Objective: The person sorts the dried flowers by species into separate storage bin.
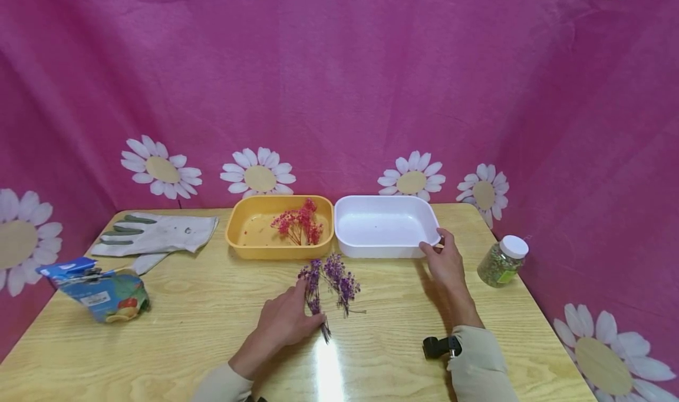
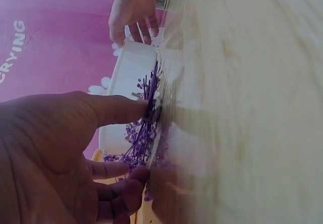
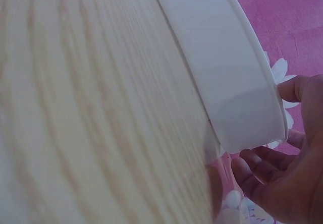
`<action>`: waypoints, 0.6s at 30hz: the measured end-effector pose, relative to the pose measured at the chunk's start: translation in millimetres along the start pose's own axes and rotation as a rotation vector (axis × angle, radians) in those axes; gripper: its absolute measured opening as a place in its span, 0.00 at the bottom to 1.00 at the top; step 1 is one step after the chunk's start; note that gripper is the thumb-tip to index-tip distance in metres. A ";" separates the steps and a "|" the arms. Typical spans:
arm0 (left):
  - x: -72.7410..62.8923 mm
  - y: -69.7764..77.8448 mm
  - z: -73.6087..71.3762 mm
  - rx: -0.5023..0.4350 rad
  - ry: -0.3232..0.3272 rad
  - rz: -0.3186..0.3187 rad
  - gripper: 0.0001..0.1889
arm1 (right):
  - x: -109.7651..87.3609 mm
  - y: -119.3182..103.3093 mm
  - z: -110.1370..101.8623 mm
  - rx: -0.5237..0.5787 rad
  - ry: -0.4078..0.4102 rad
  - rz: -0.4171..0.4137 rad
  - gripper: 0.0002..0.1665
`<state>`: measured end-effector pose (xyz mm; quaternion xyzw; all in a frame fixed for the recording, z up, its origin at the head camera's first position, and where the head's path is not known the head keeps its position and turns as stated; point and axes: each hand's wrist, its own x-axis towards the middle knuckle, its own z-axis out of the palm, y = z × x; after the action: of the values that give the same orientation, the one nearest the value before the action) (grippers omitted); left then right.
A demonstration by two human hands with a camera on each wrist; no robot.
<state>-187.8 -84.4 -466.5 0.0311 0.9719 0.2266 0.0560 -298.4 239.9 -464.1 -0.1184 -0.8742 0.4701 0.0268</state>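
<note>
My left hand is at a sprig of purple dried flowers on the table; its thumb touches the stems and its curled fingers are at the blossoms, as the left wrist view shows. A second purple sprig lies just to the right. My right hand holds the near right corner of a white plastic tray, thumb at the rim and fingers curled by the outer wall. To the left of it, touching, stands an orange tray with red dried flowers inside.
Work gloves lie at the back left, with a blue printed bag in front of them. A white-lidded jar of greenish bits stands near the right edge. Pink cloth with daisies hangs behind the wooden table.
</note>
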 end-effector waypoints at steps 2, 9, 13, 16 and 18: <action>0.3 -1.6 0.2 -0.013 -0.003 0.007 0.39 | 0.5 0.2 0.4 -0.001 0.001 -0.001 0.40; 2.6 -5.1 -1.4 -0.065 0.005 0.011 0.37 | 1.5 1.0 1.3 0.002 0.003 -0.003 0.40; 2.2 -5.5 -2.4 -0.093 0.009 -0.008 0.35 | 2.1 2.0 1.8 0.003 0.002 0.001 0.40; 2.6 -4.7 -3.2 -0.090 0.017 -0.023 0.36 | 1.6 1.6 1.5 0.005 0.000 0.008 0.40; 3.5 -4.1 -3.3 -0.084 0.020 -0.032 0.36 | 1.1 1.1 1.1 0.008 -0.002 0.008 0.40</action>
<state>-191.9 -89.1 -465.7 0.0109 0.9624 0.2667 0.0509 -299.4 239.8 -465.7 -0.1217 -0.8719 0.4736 0.0246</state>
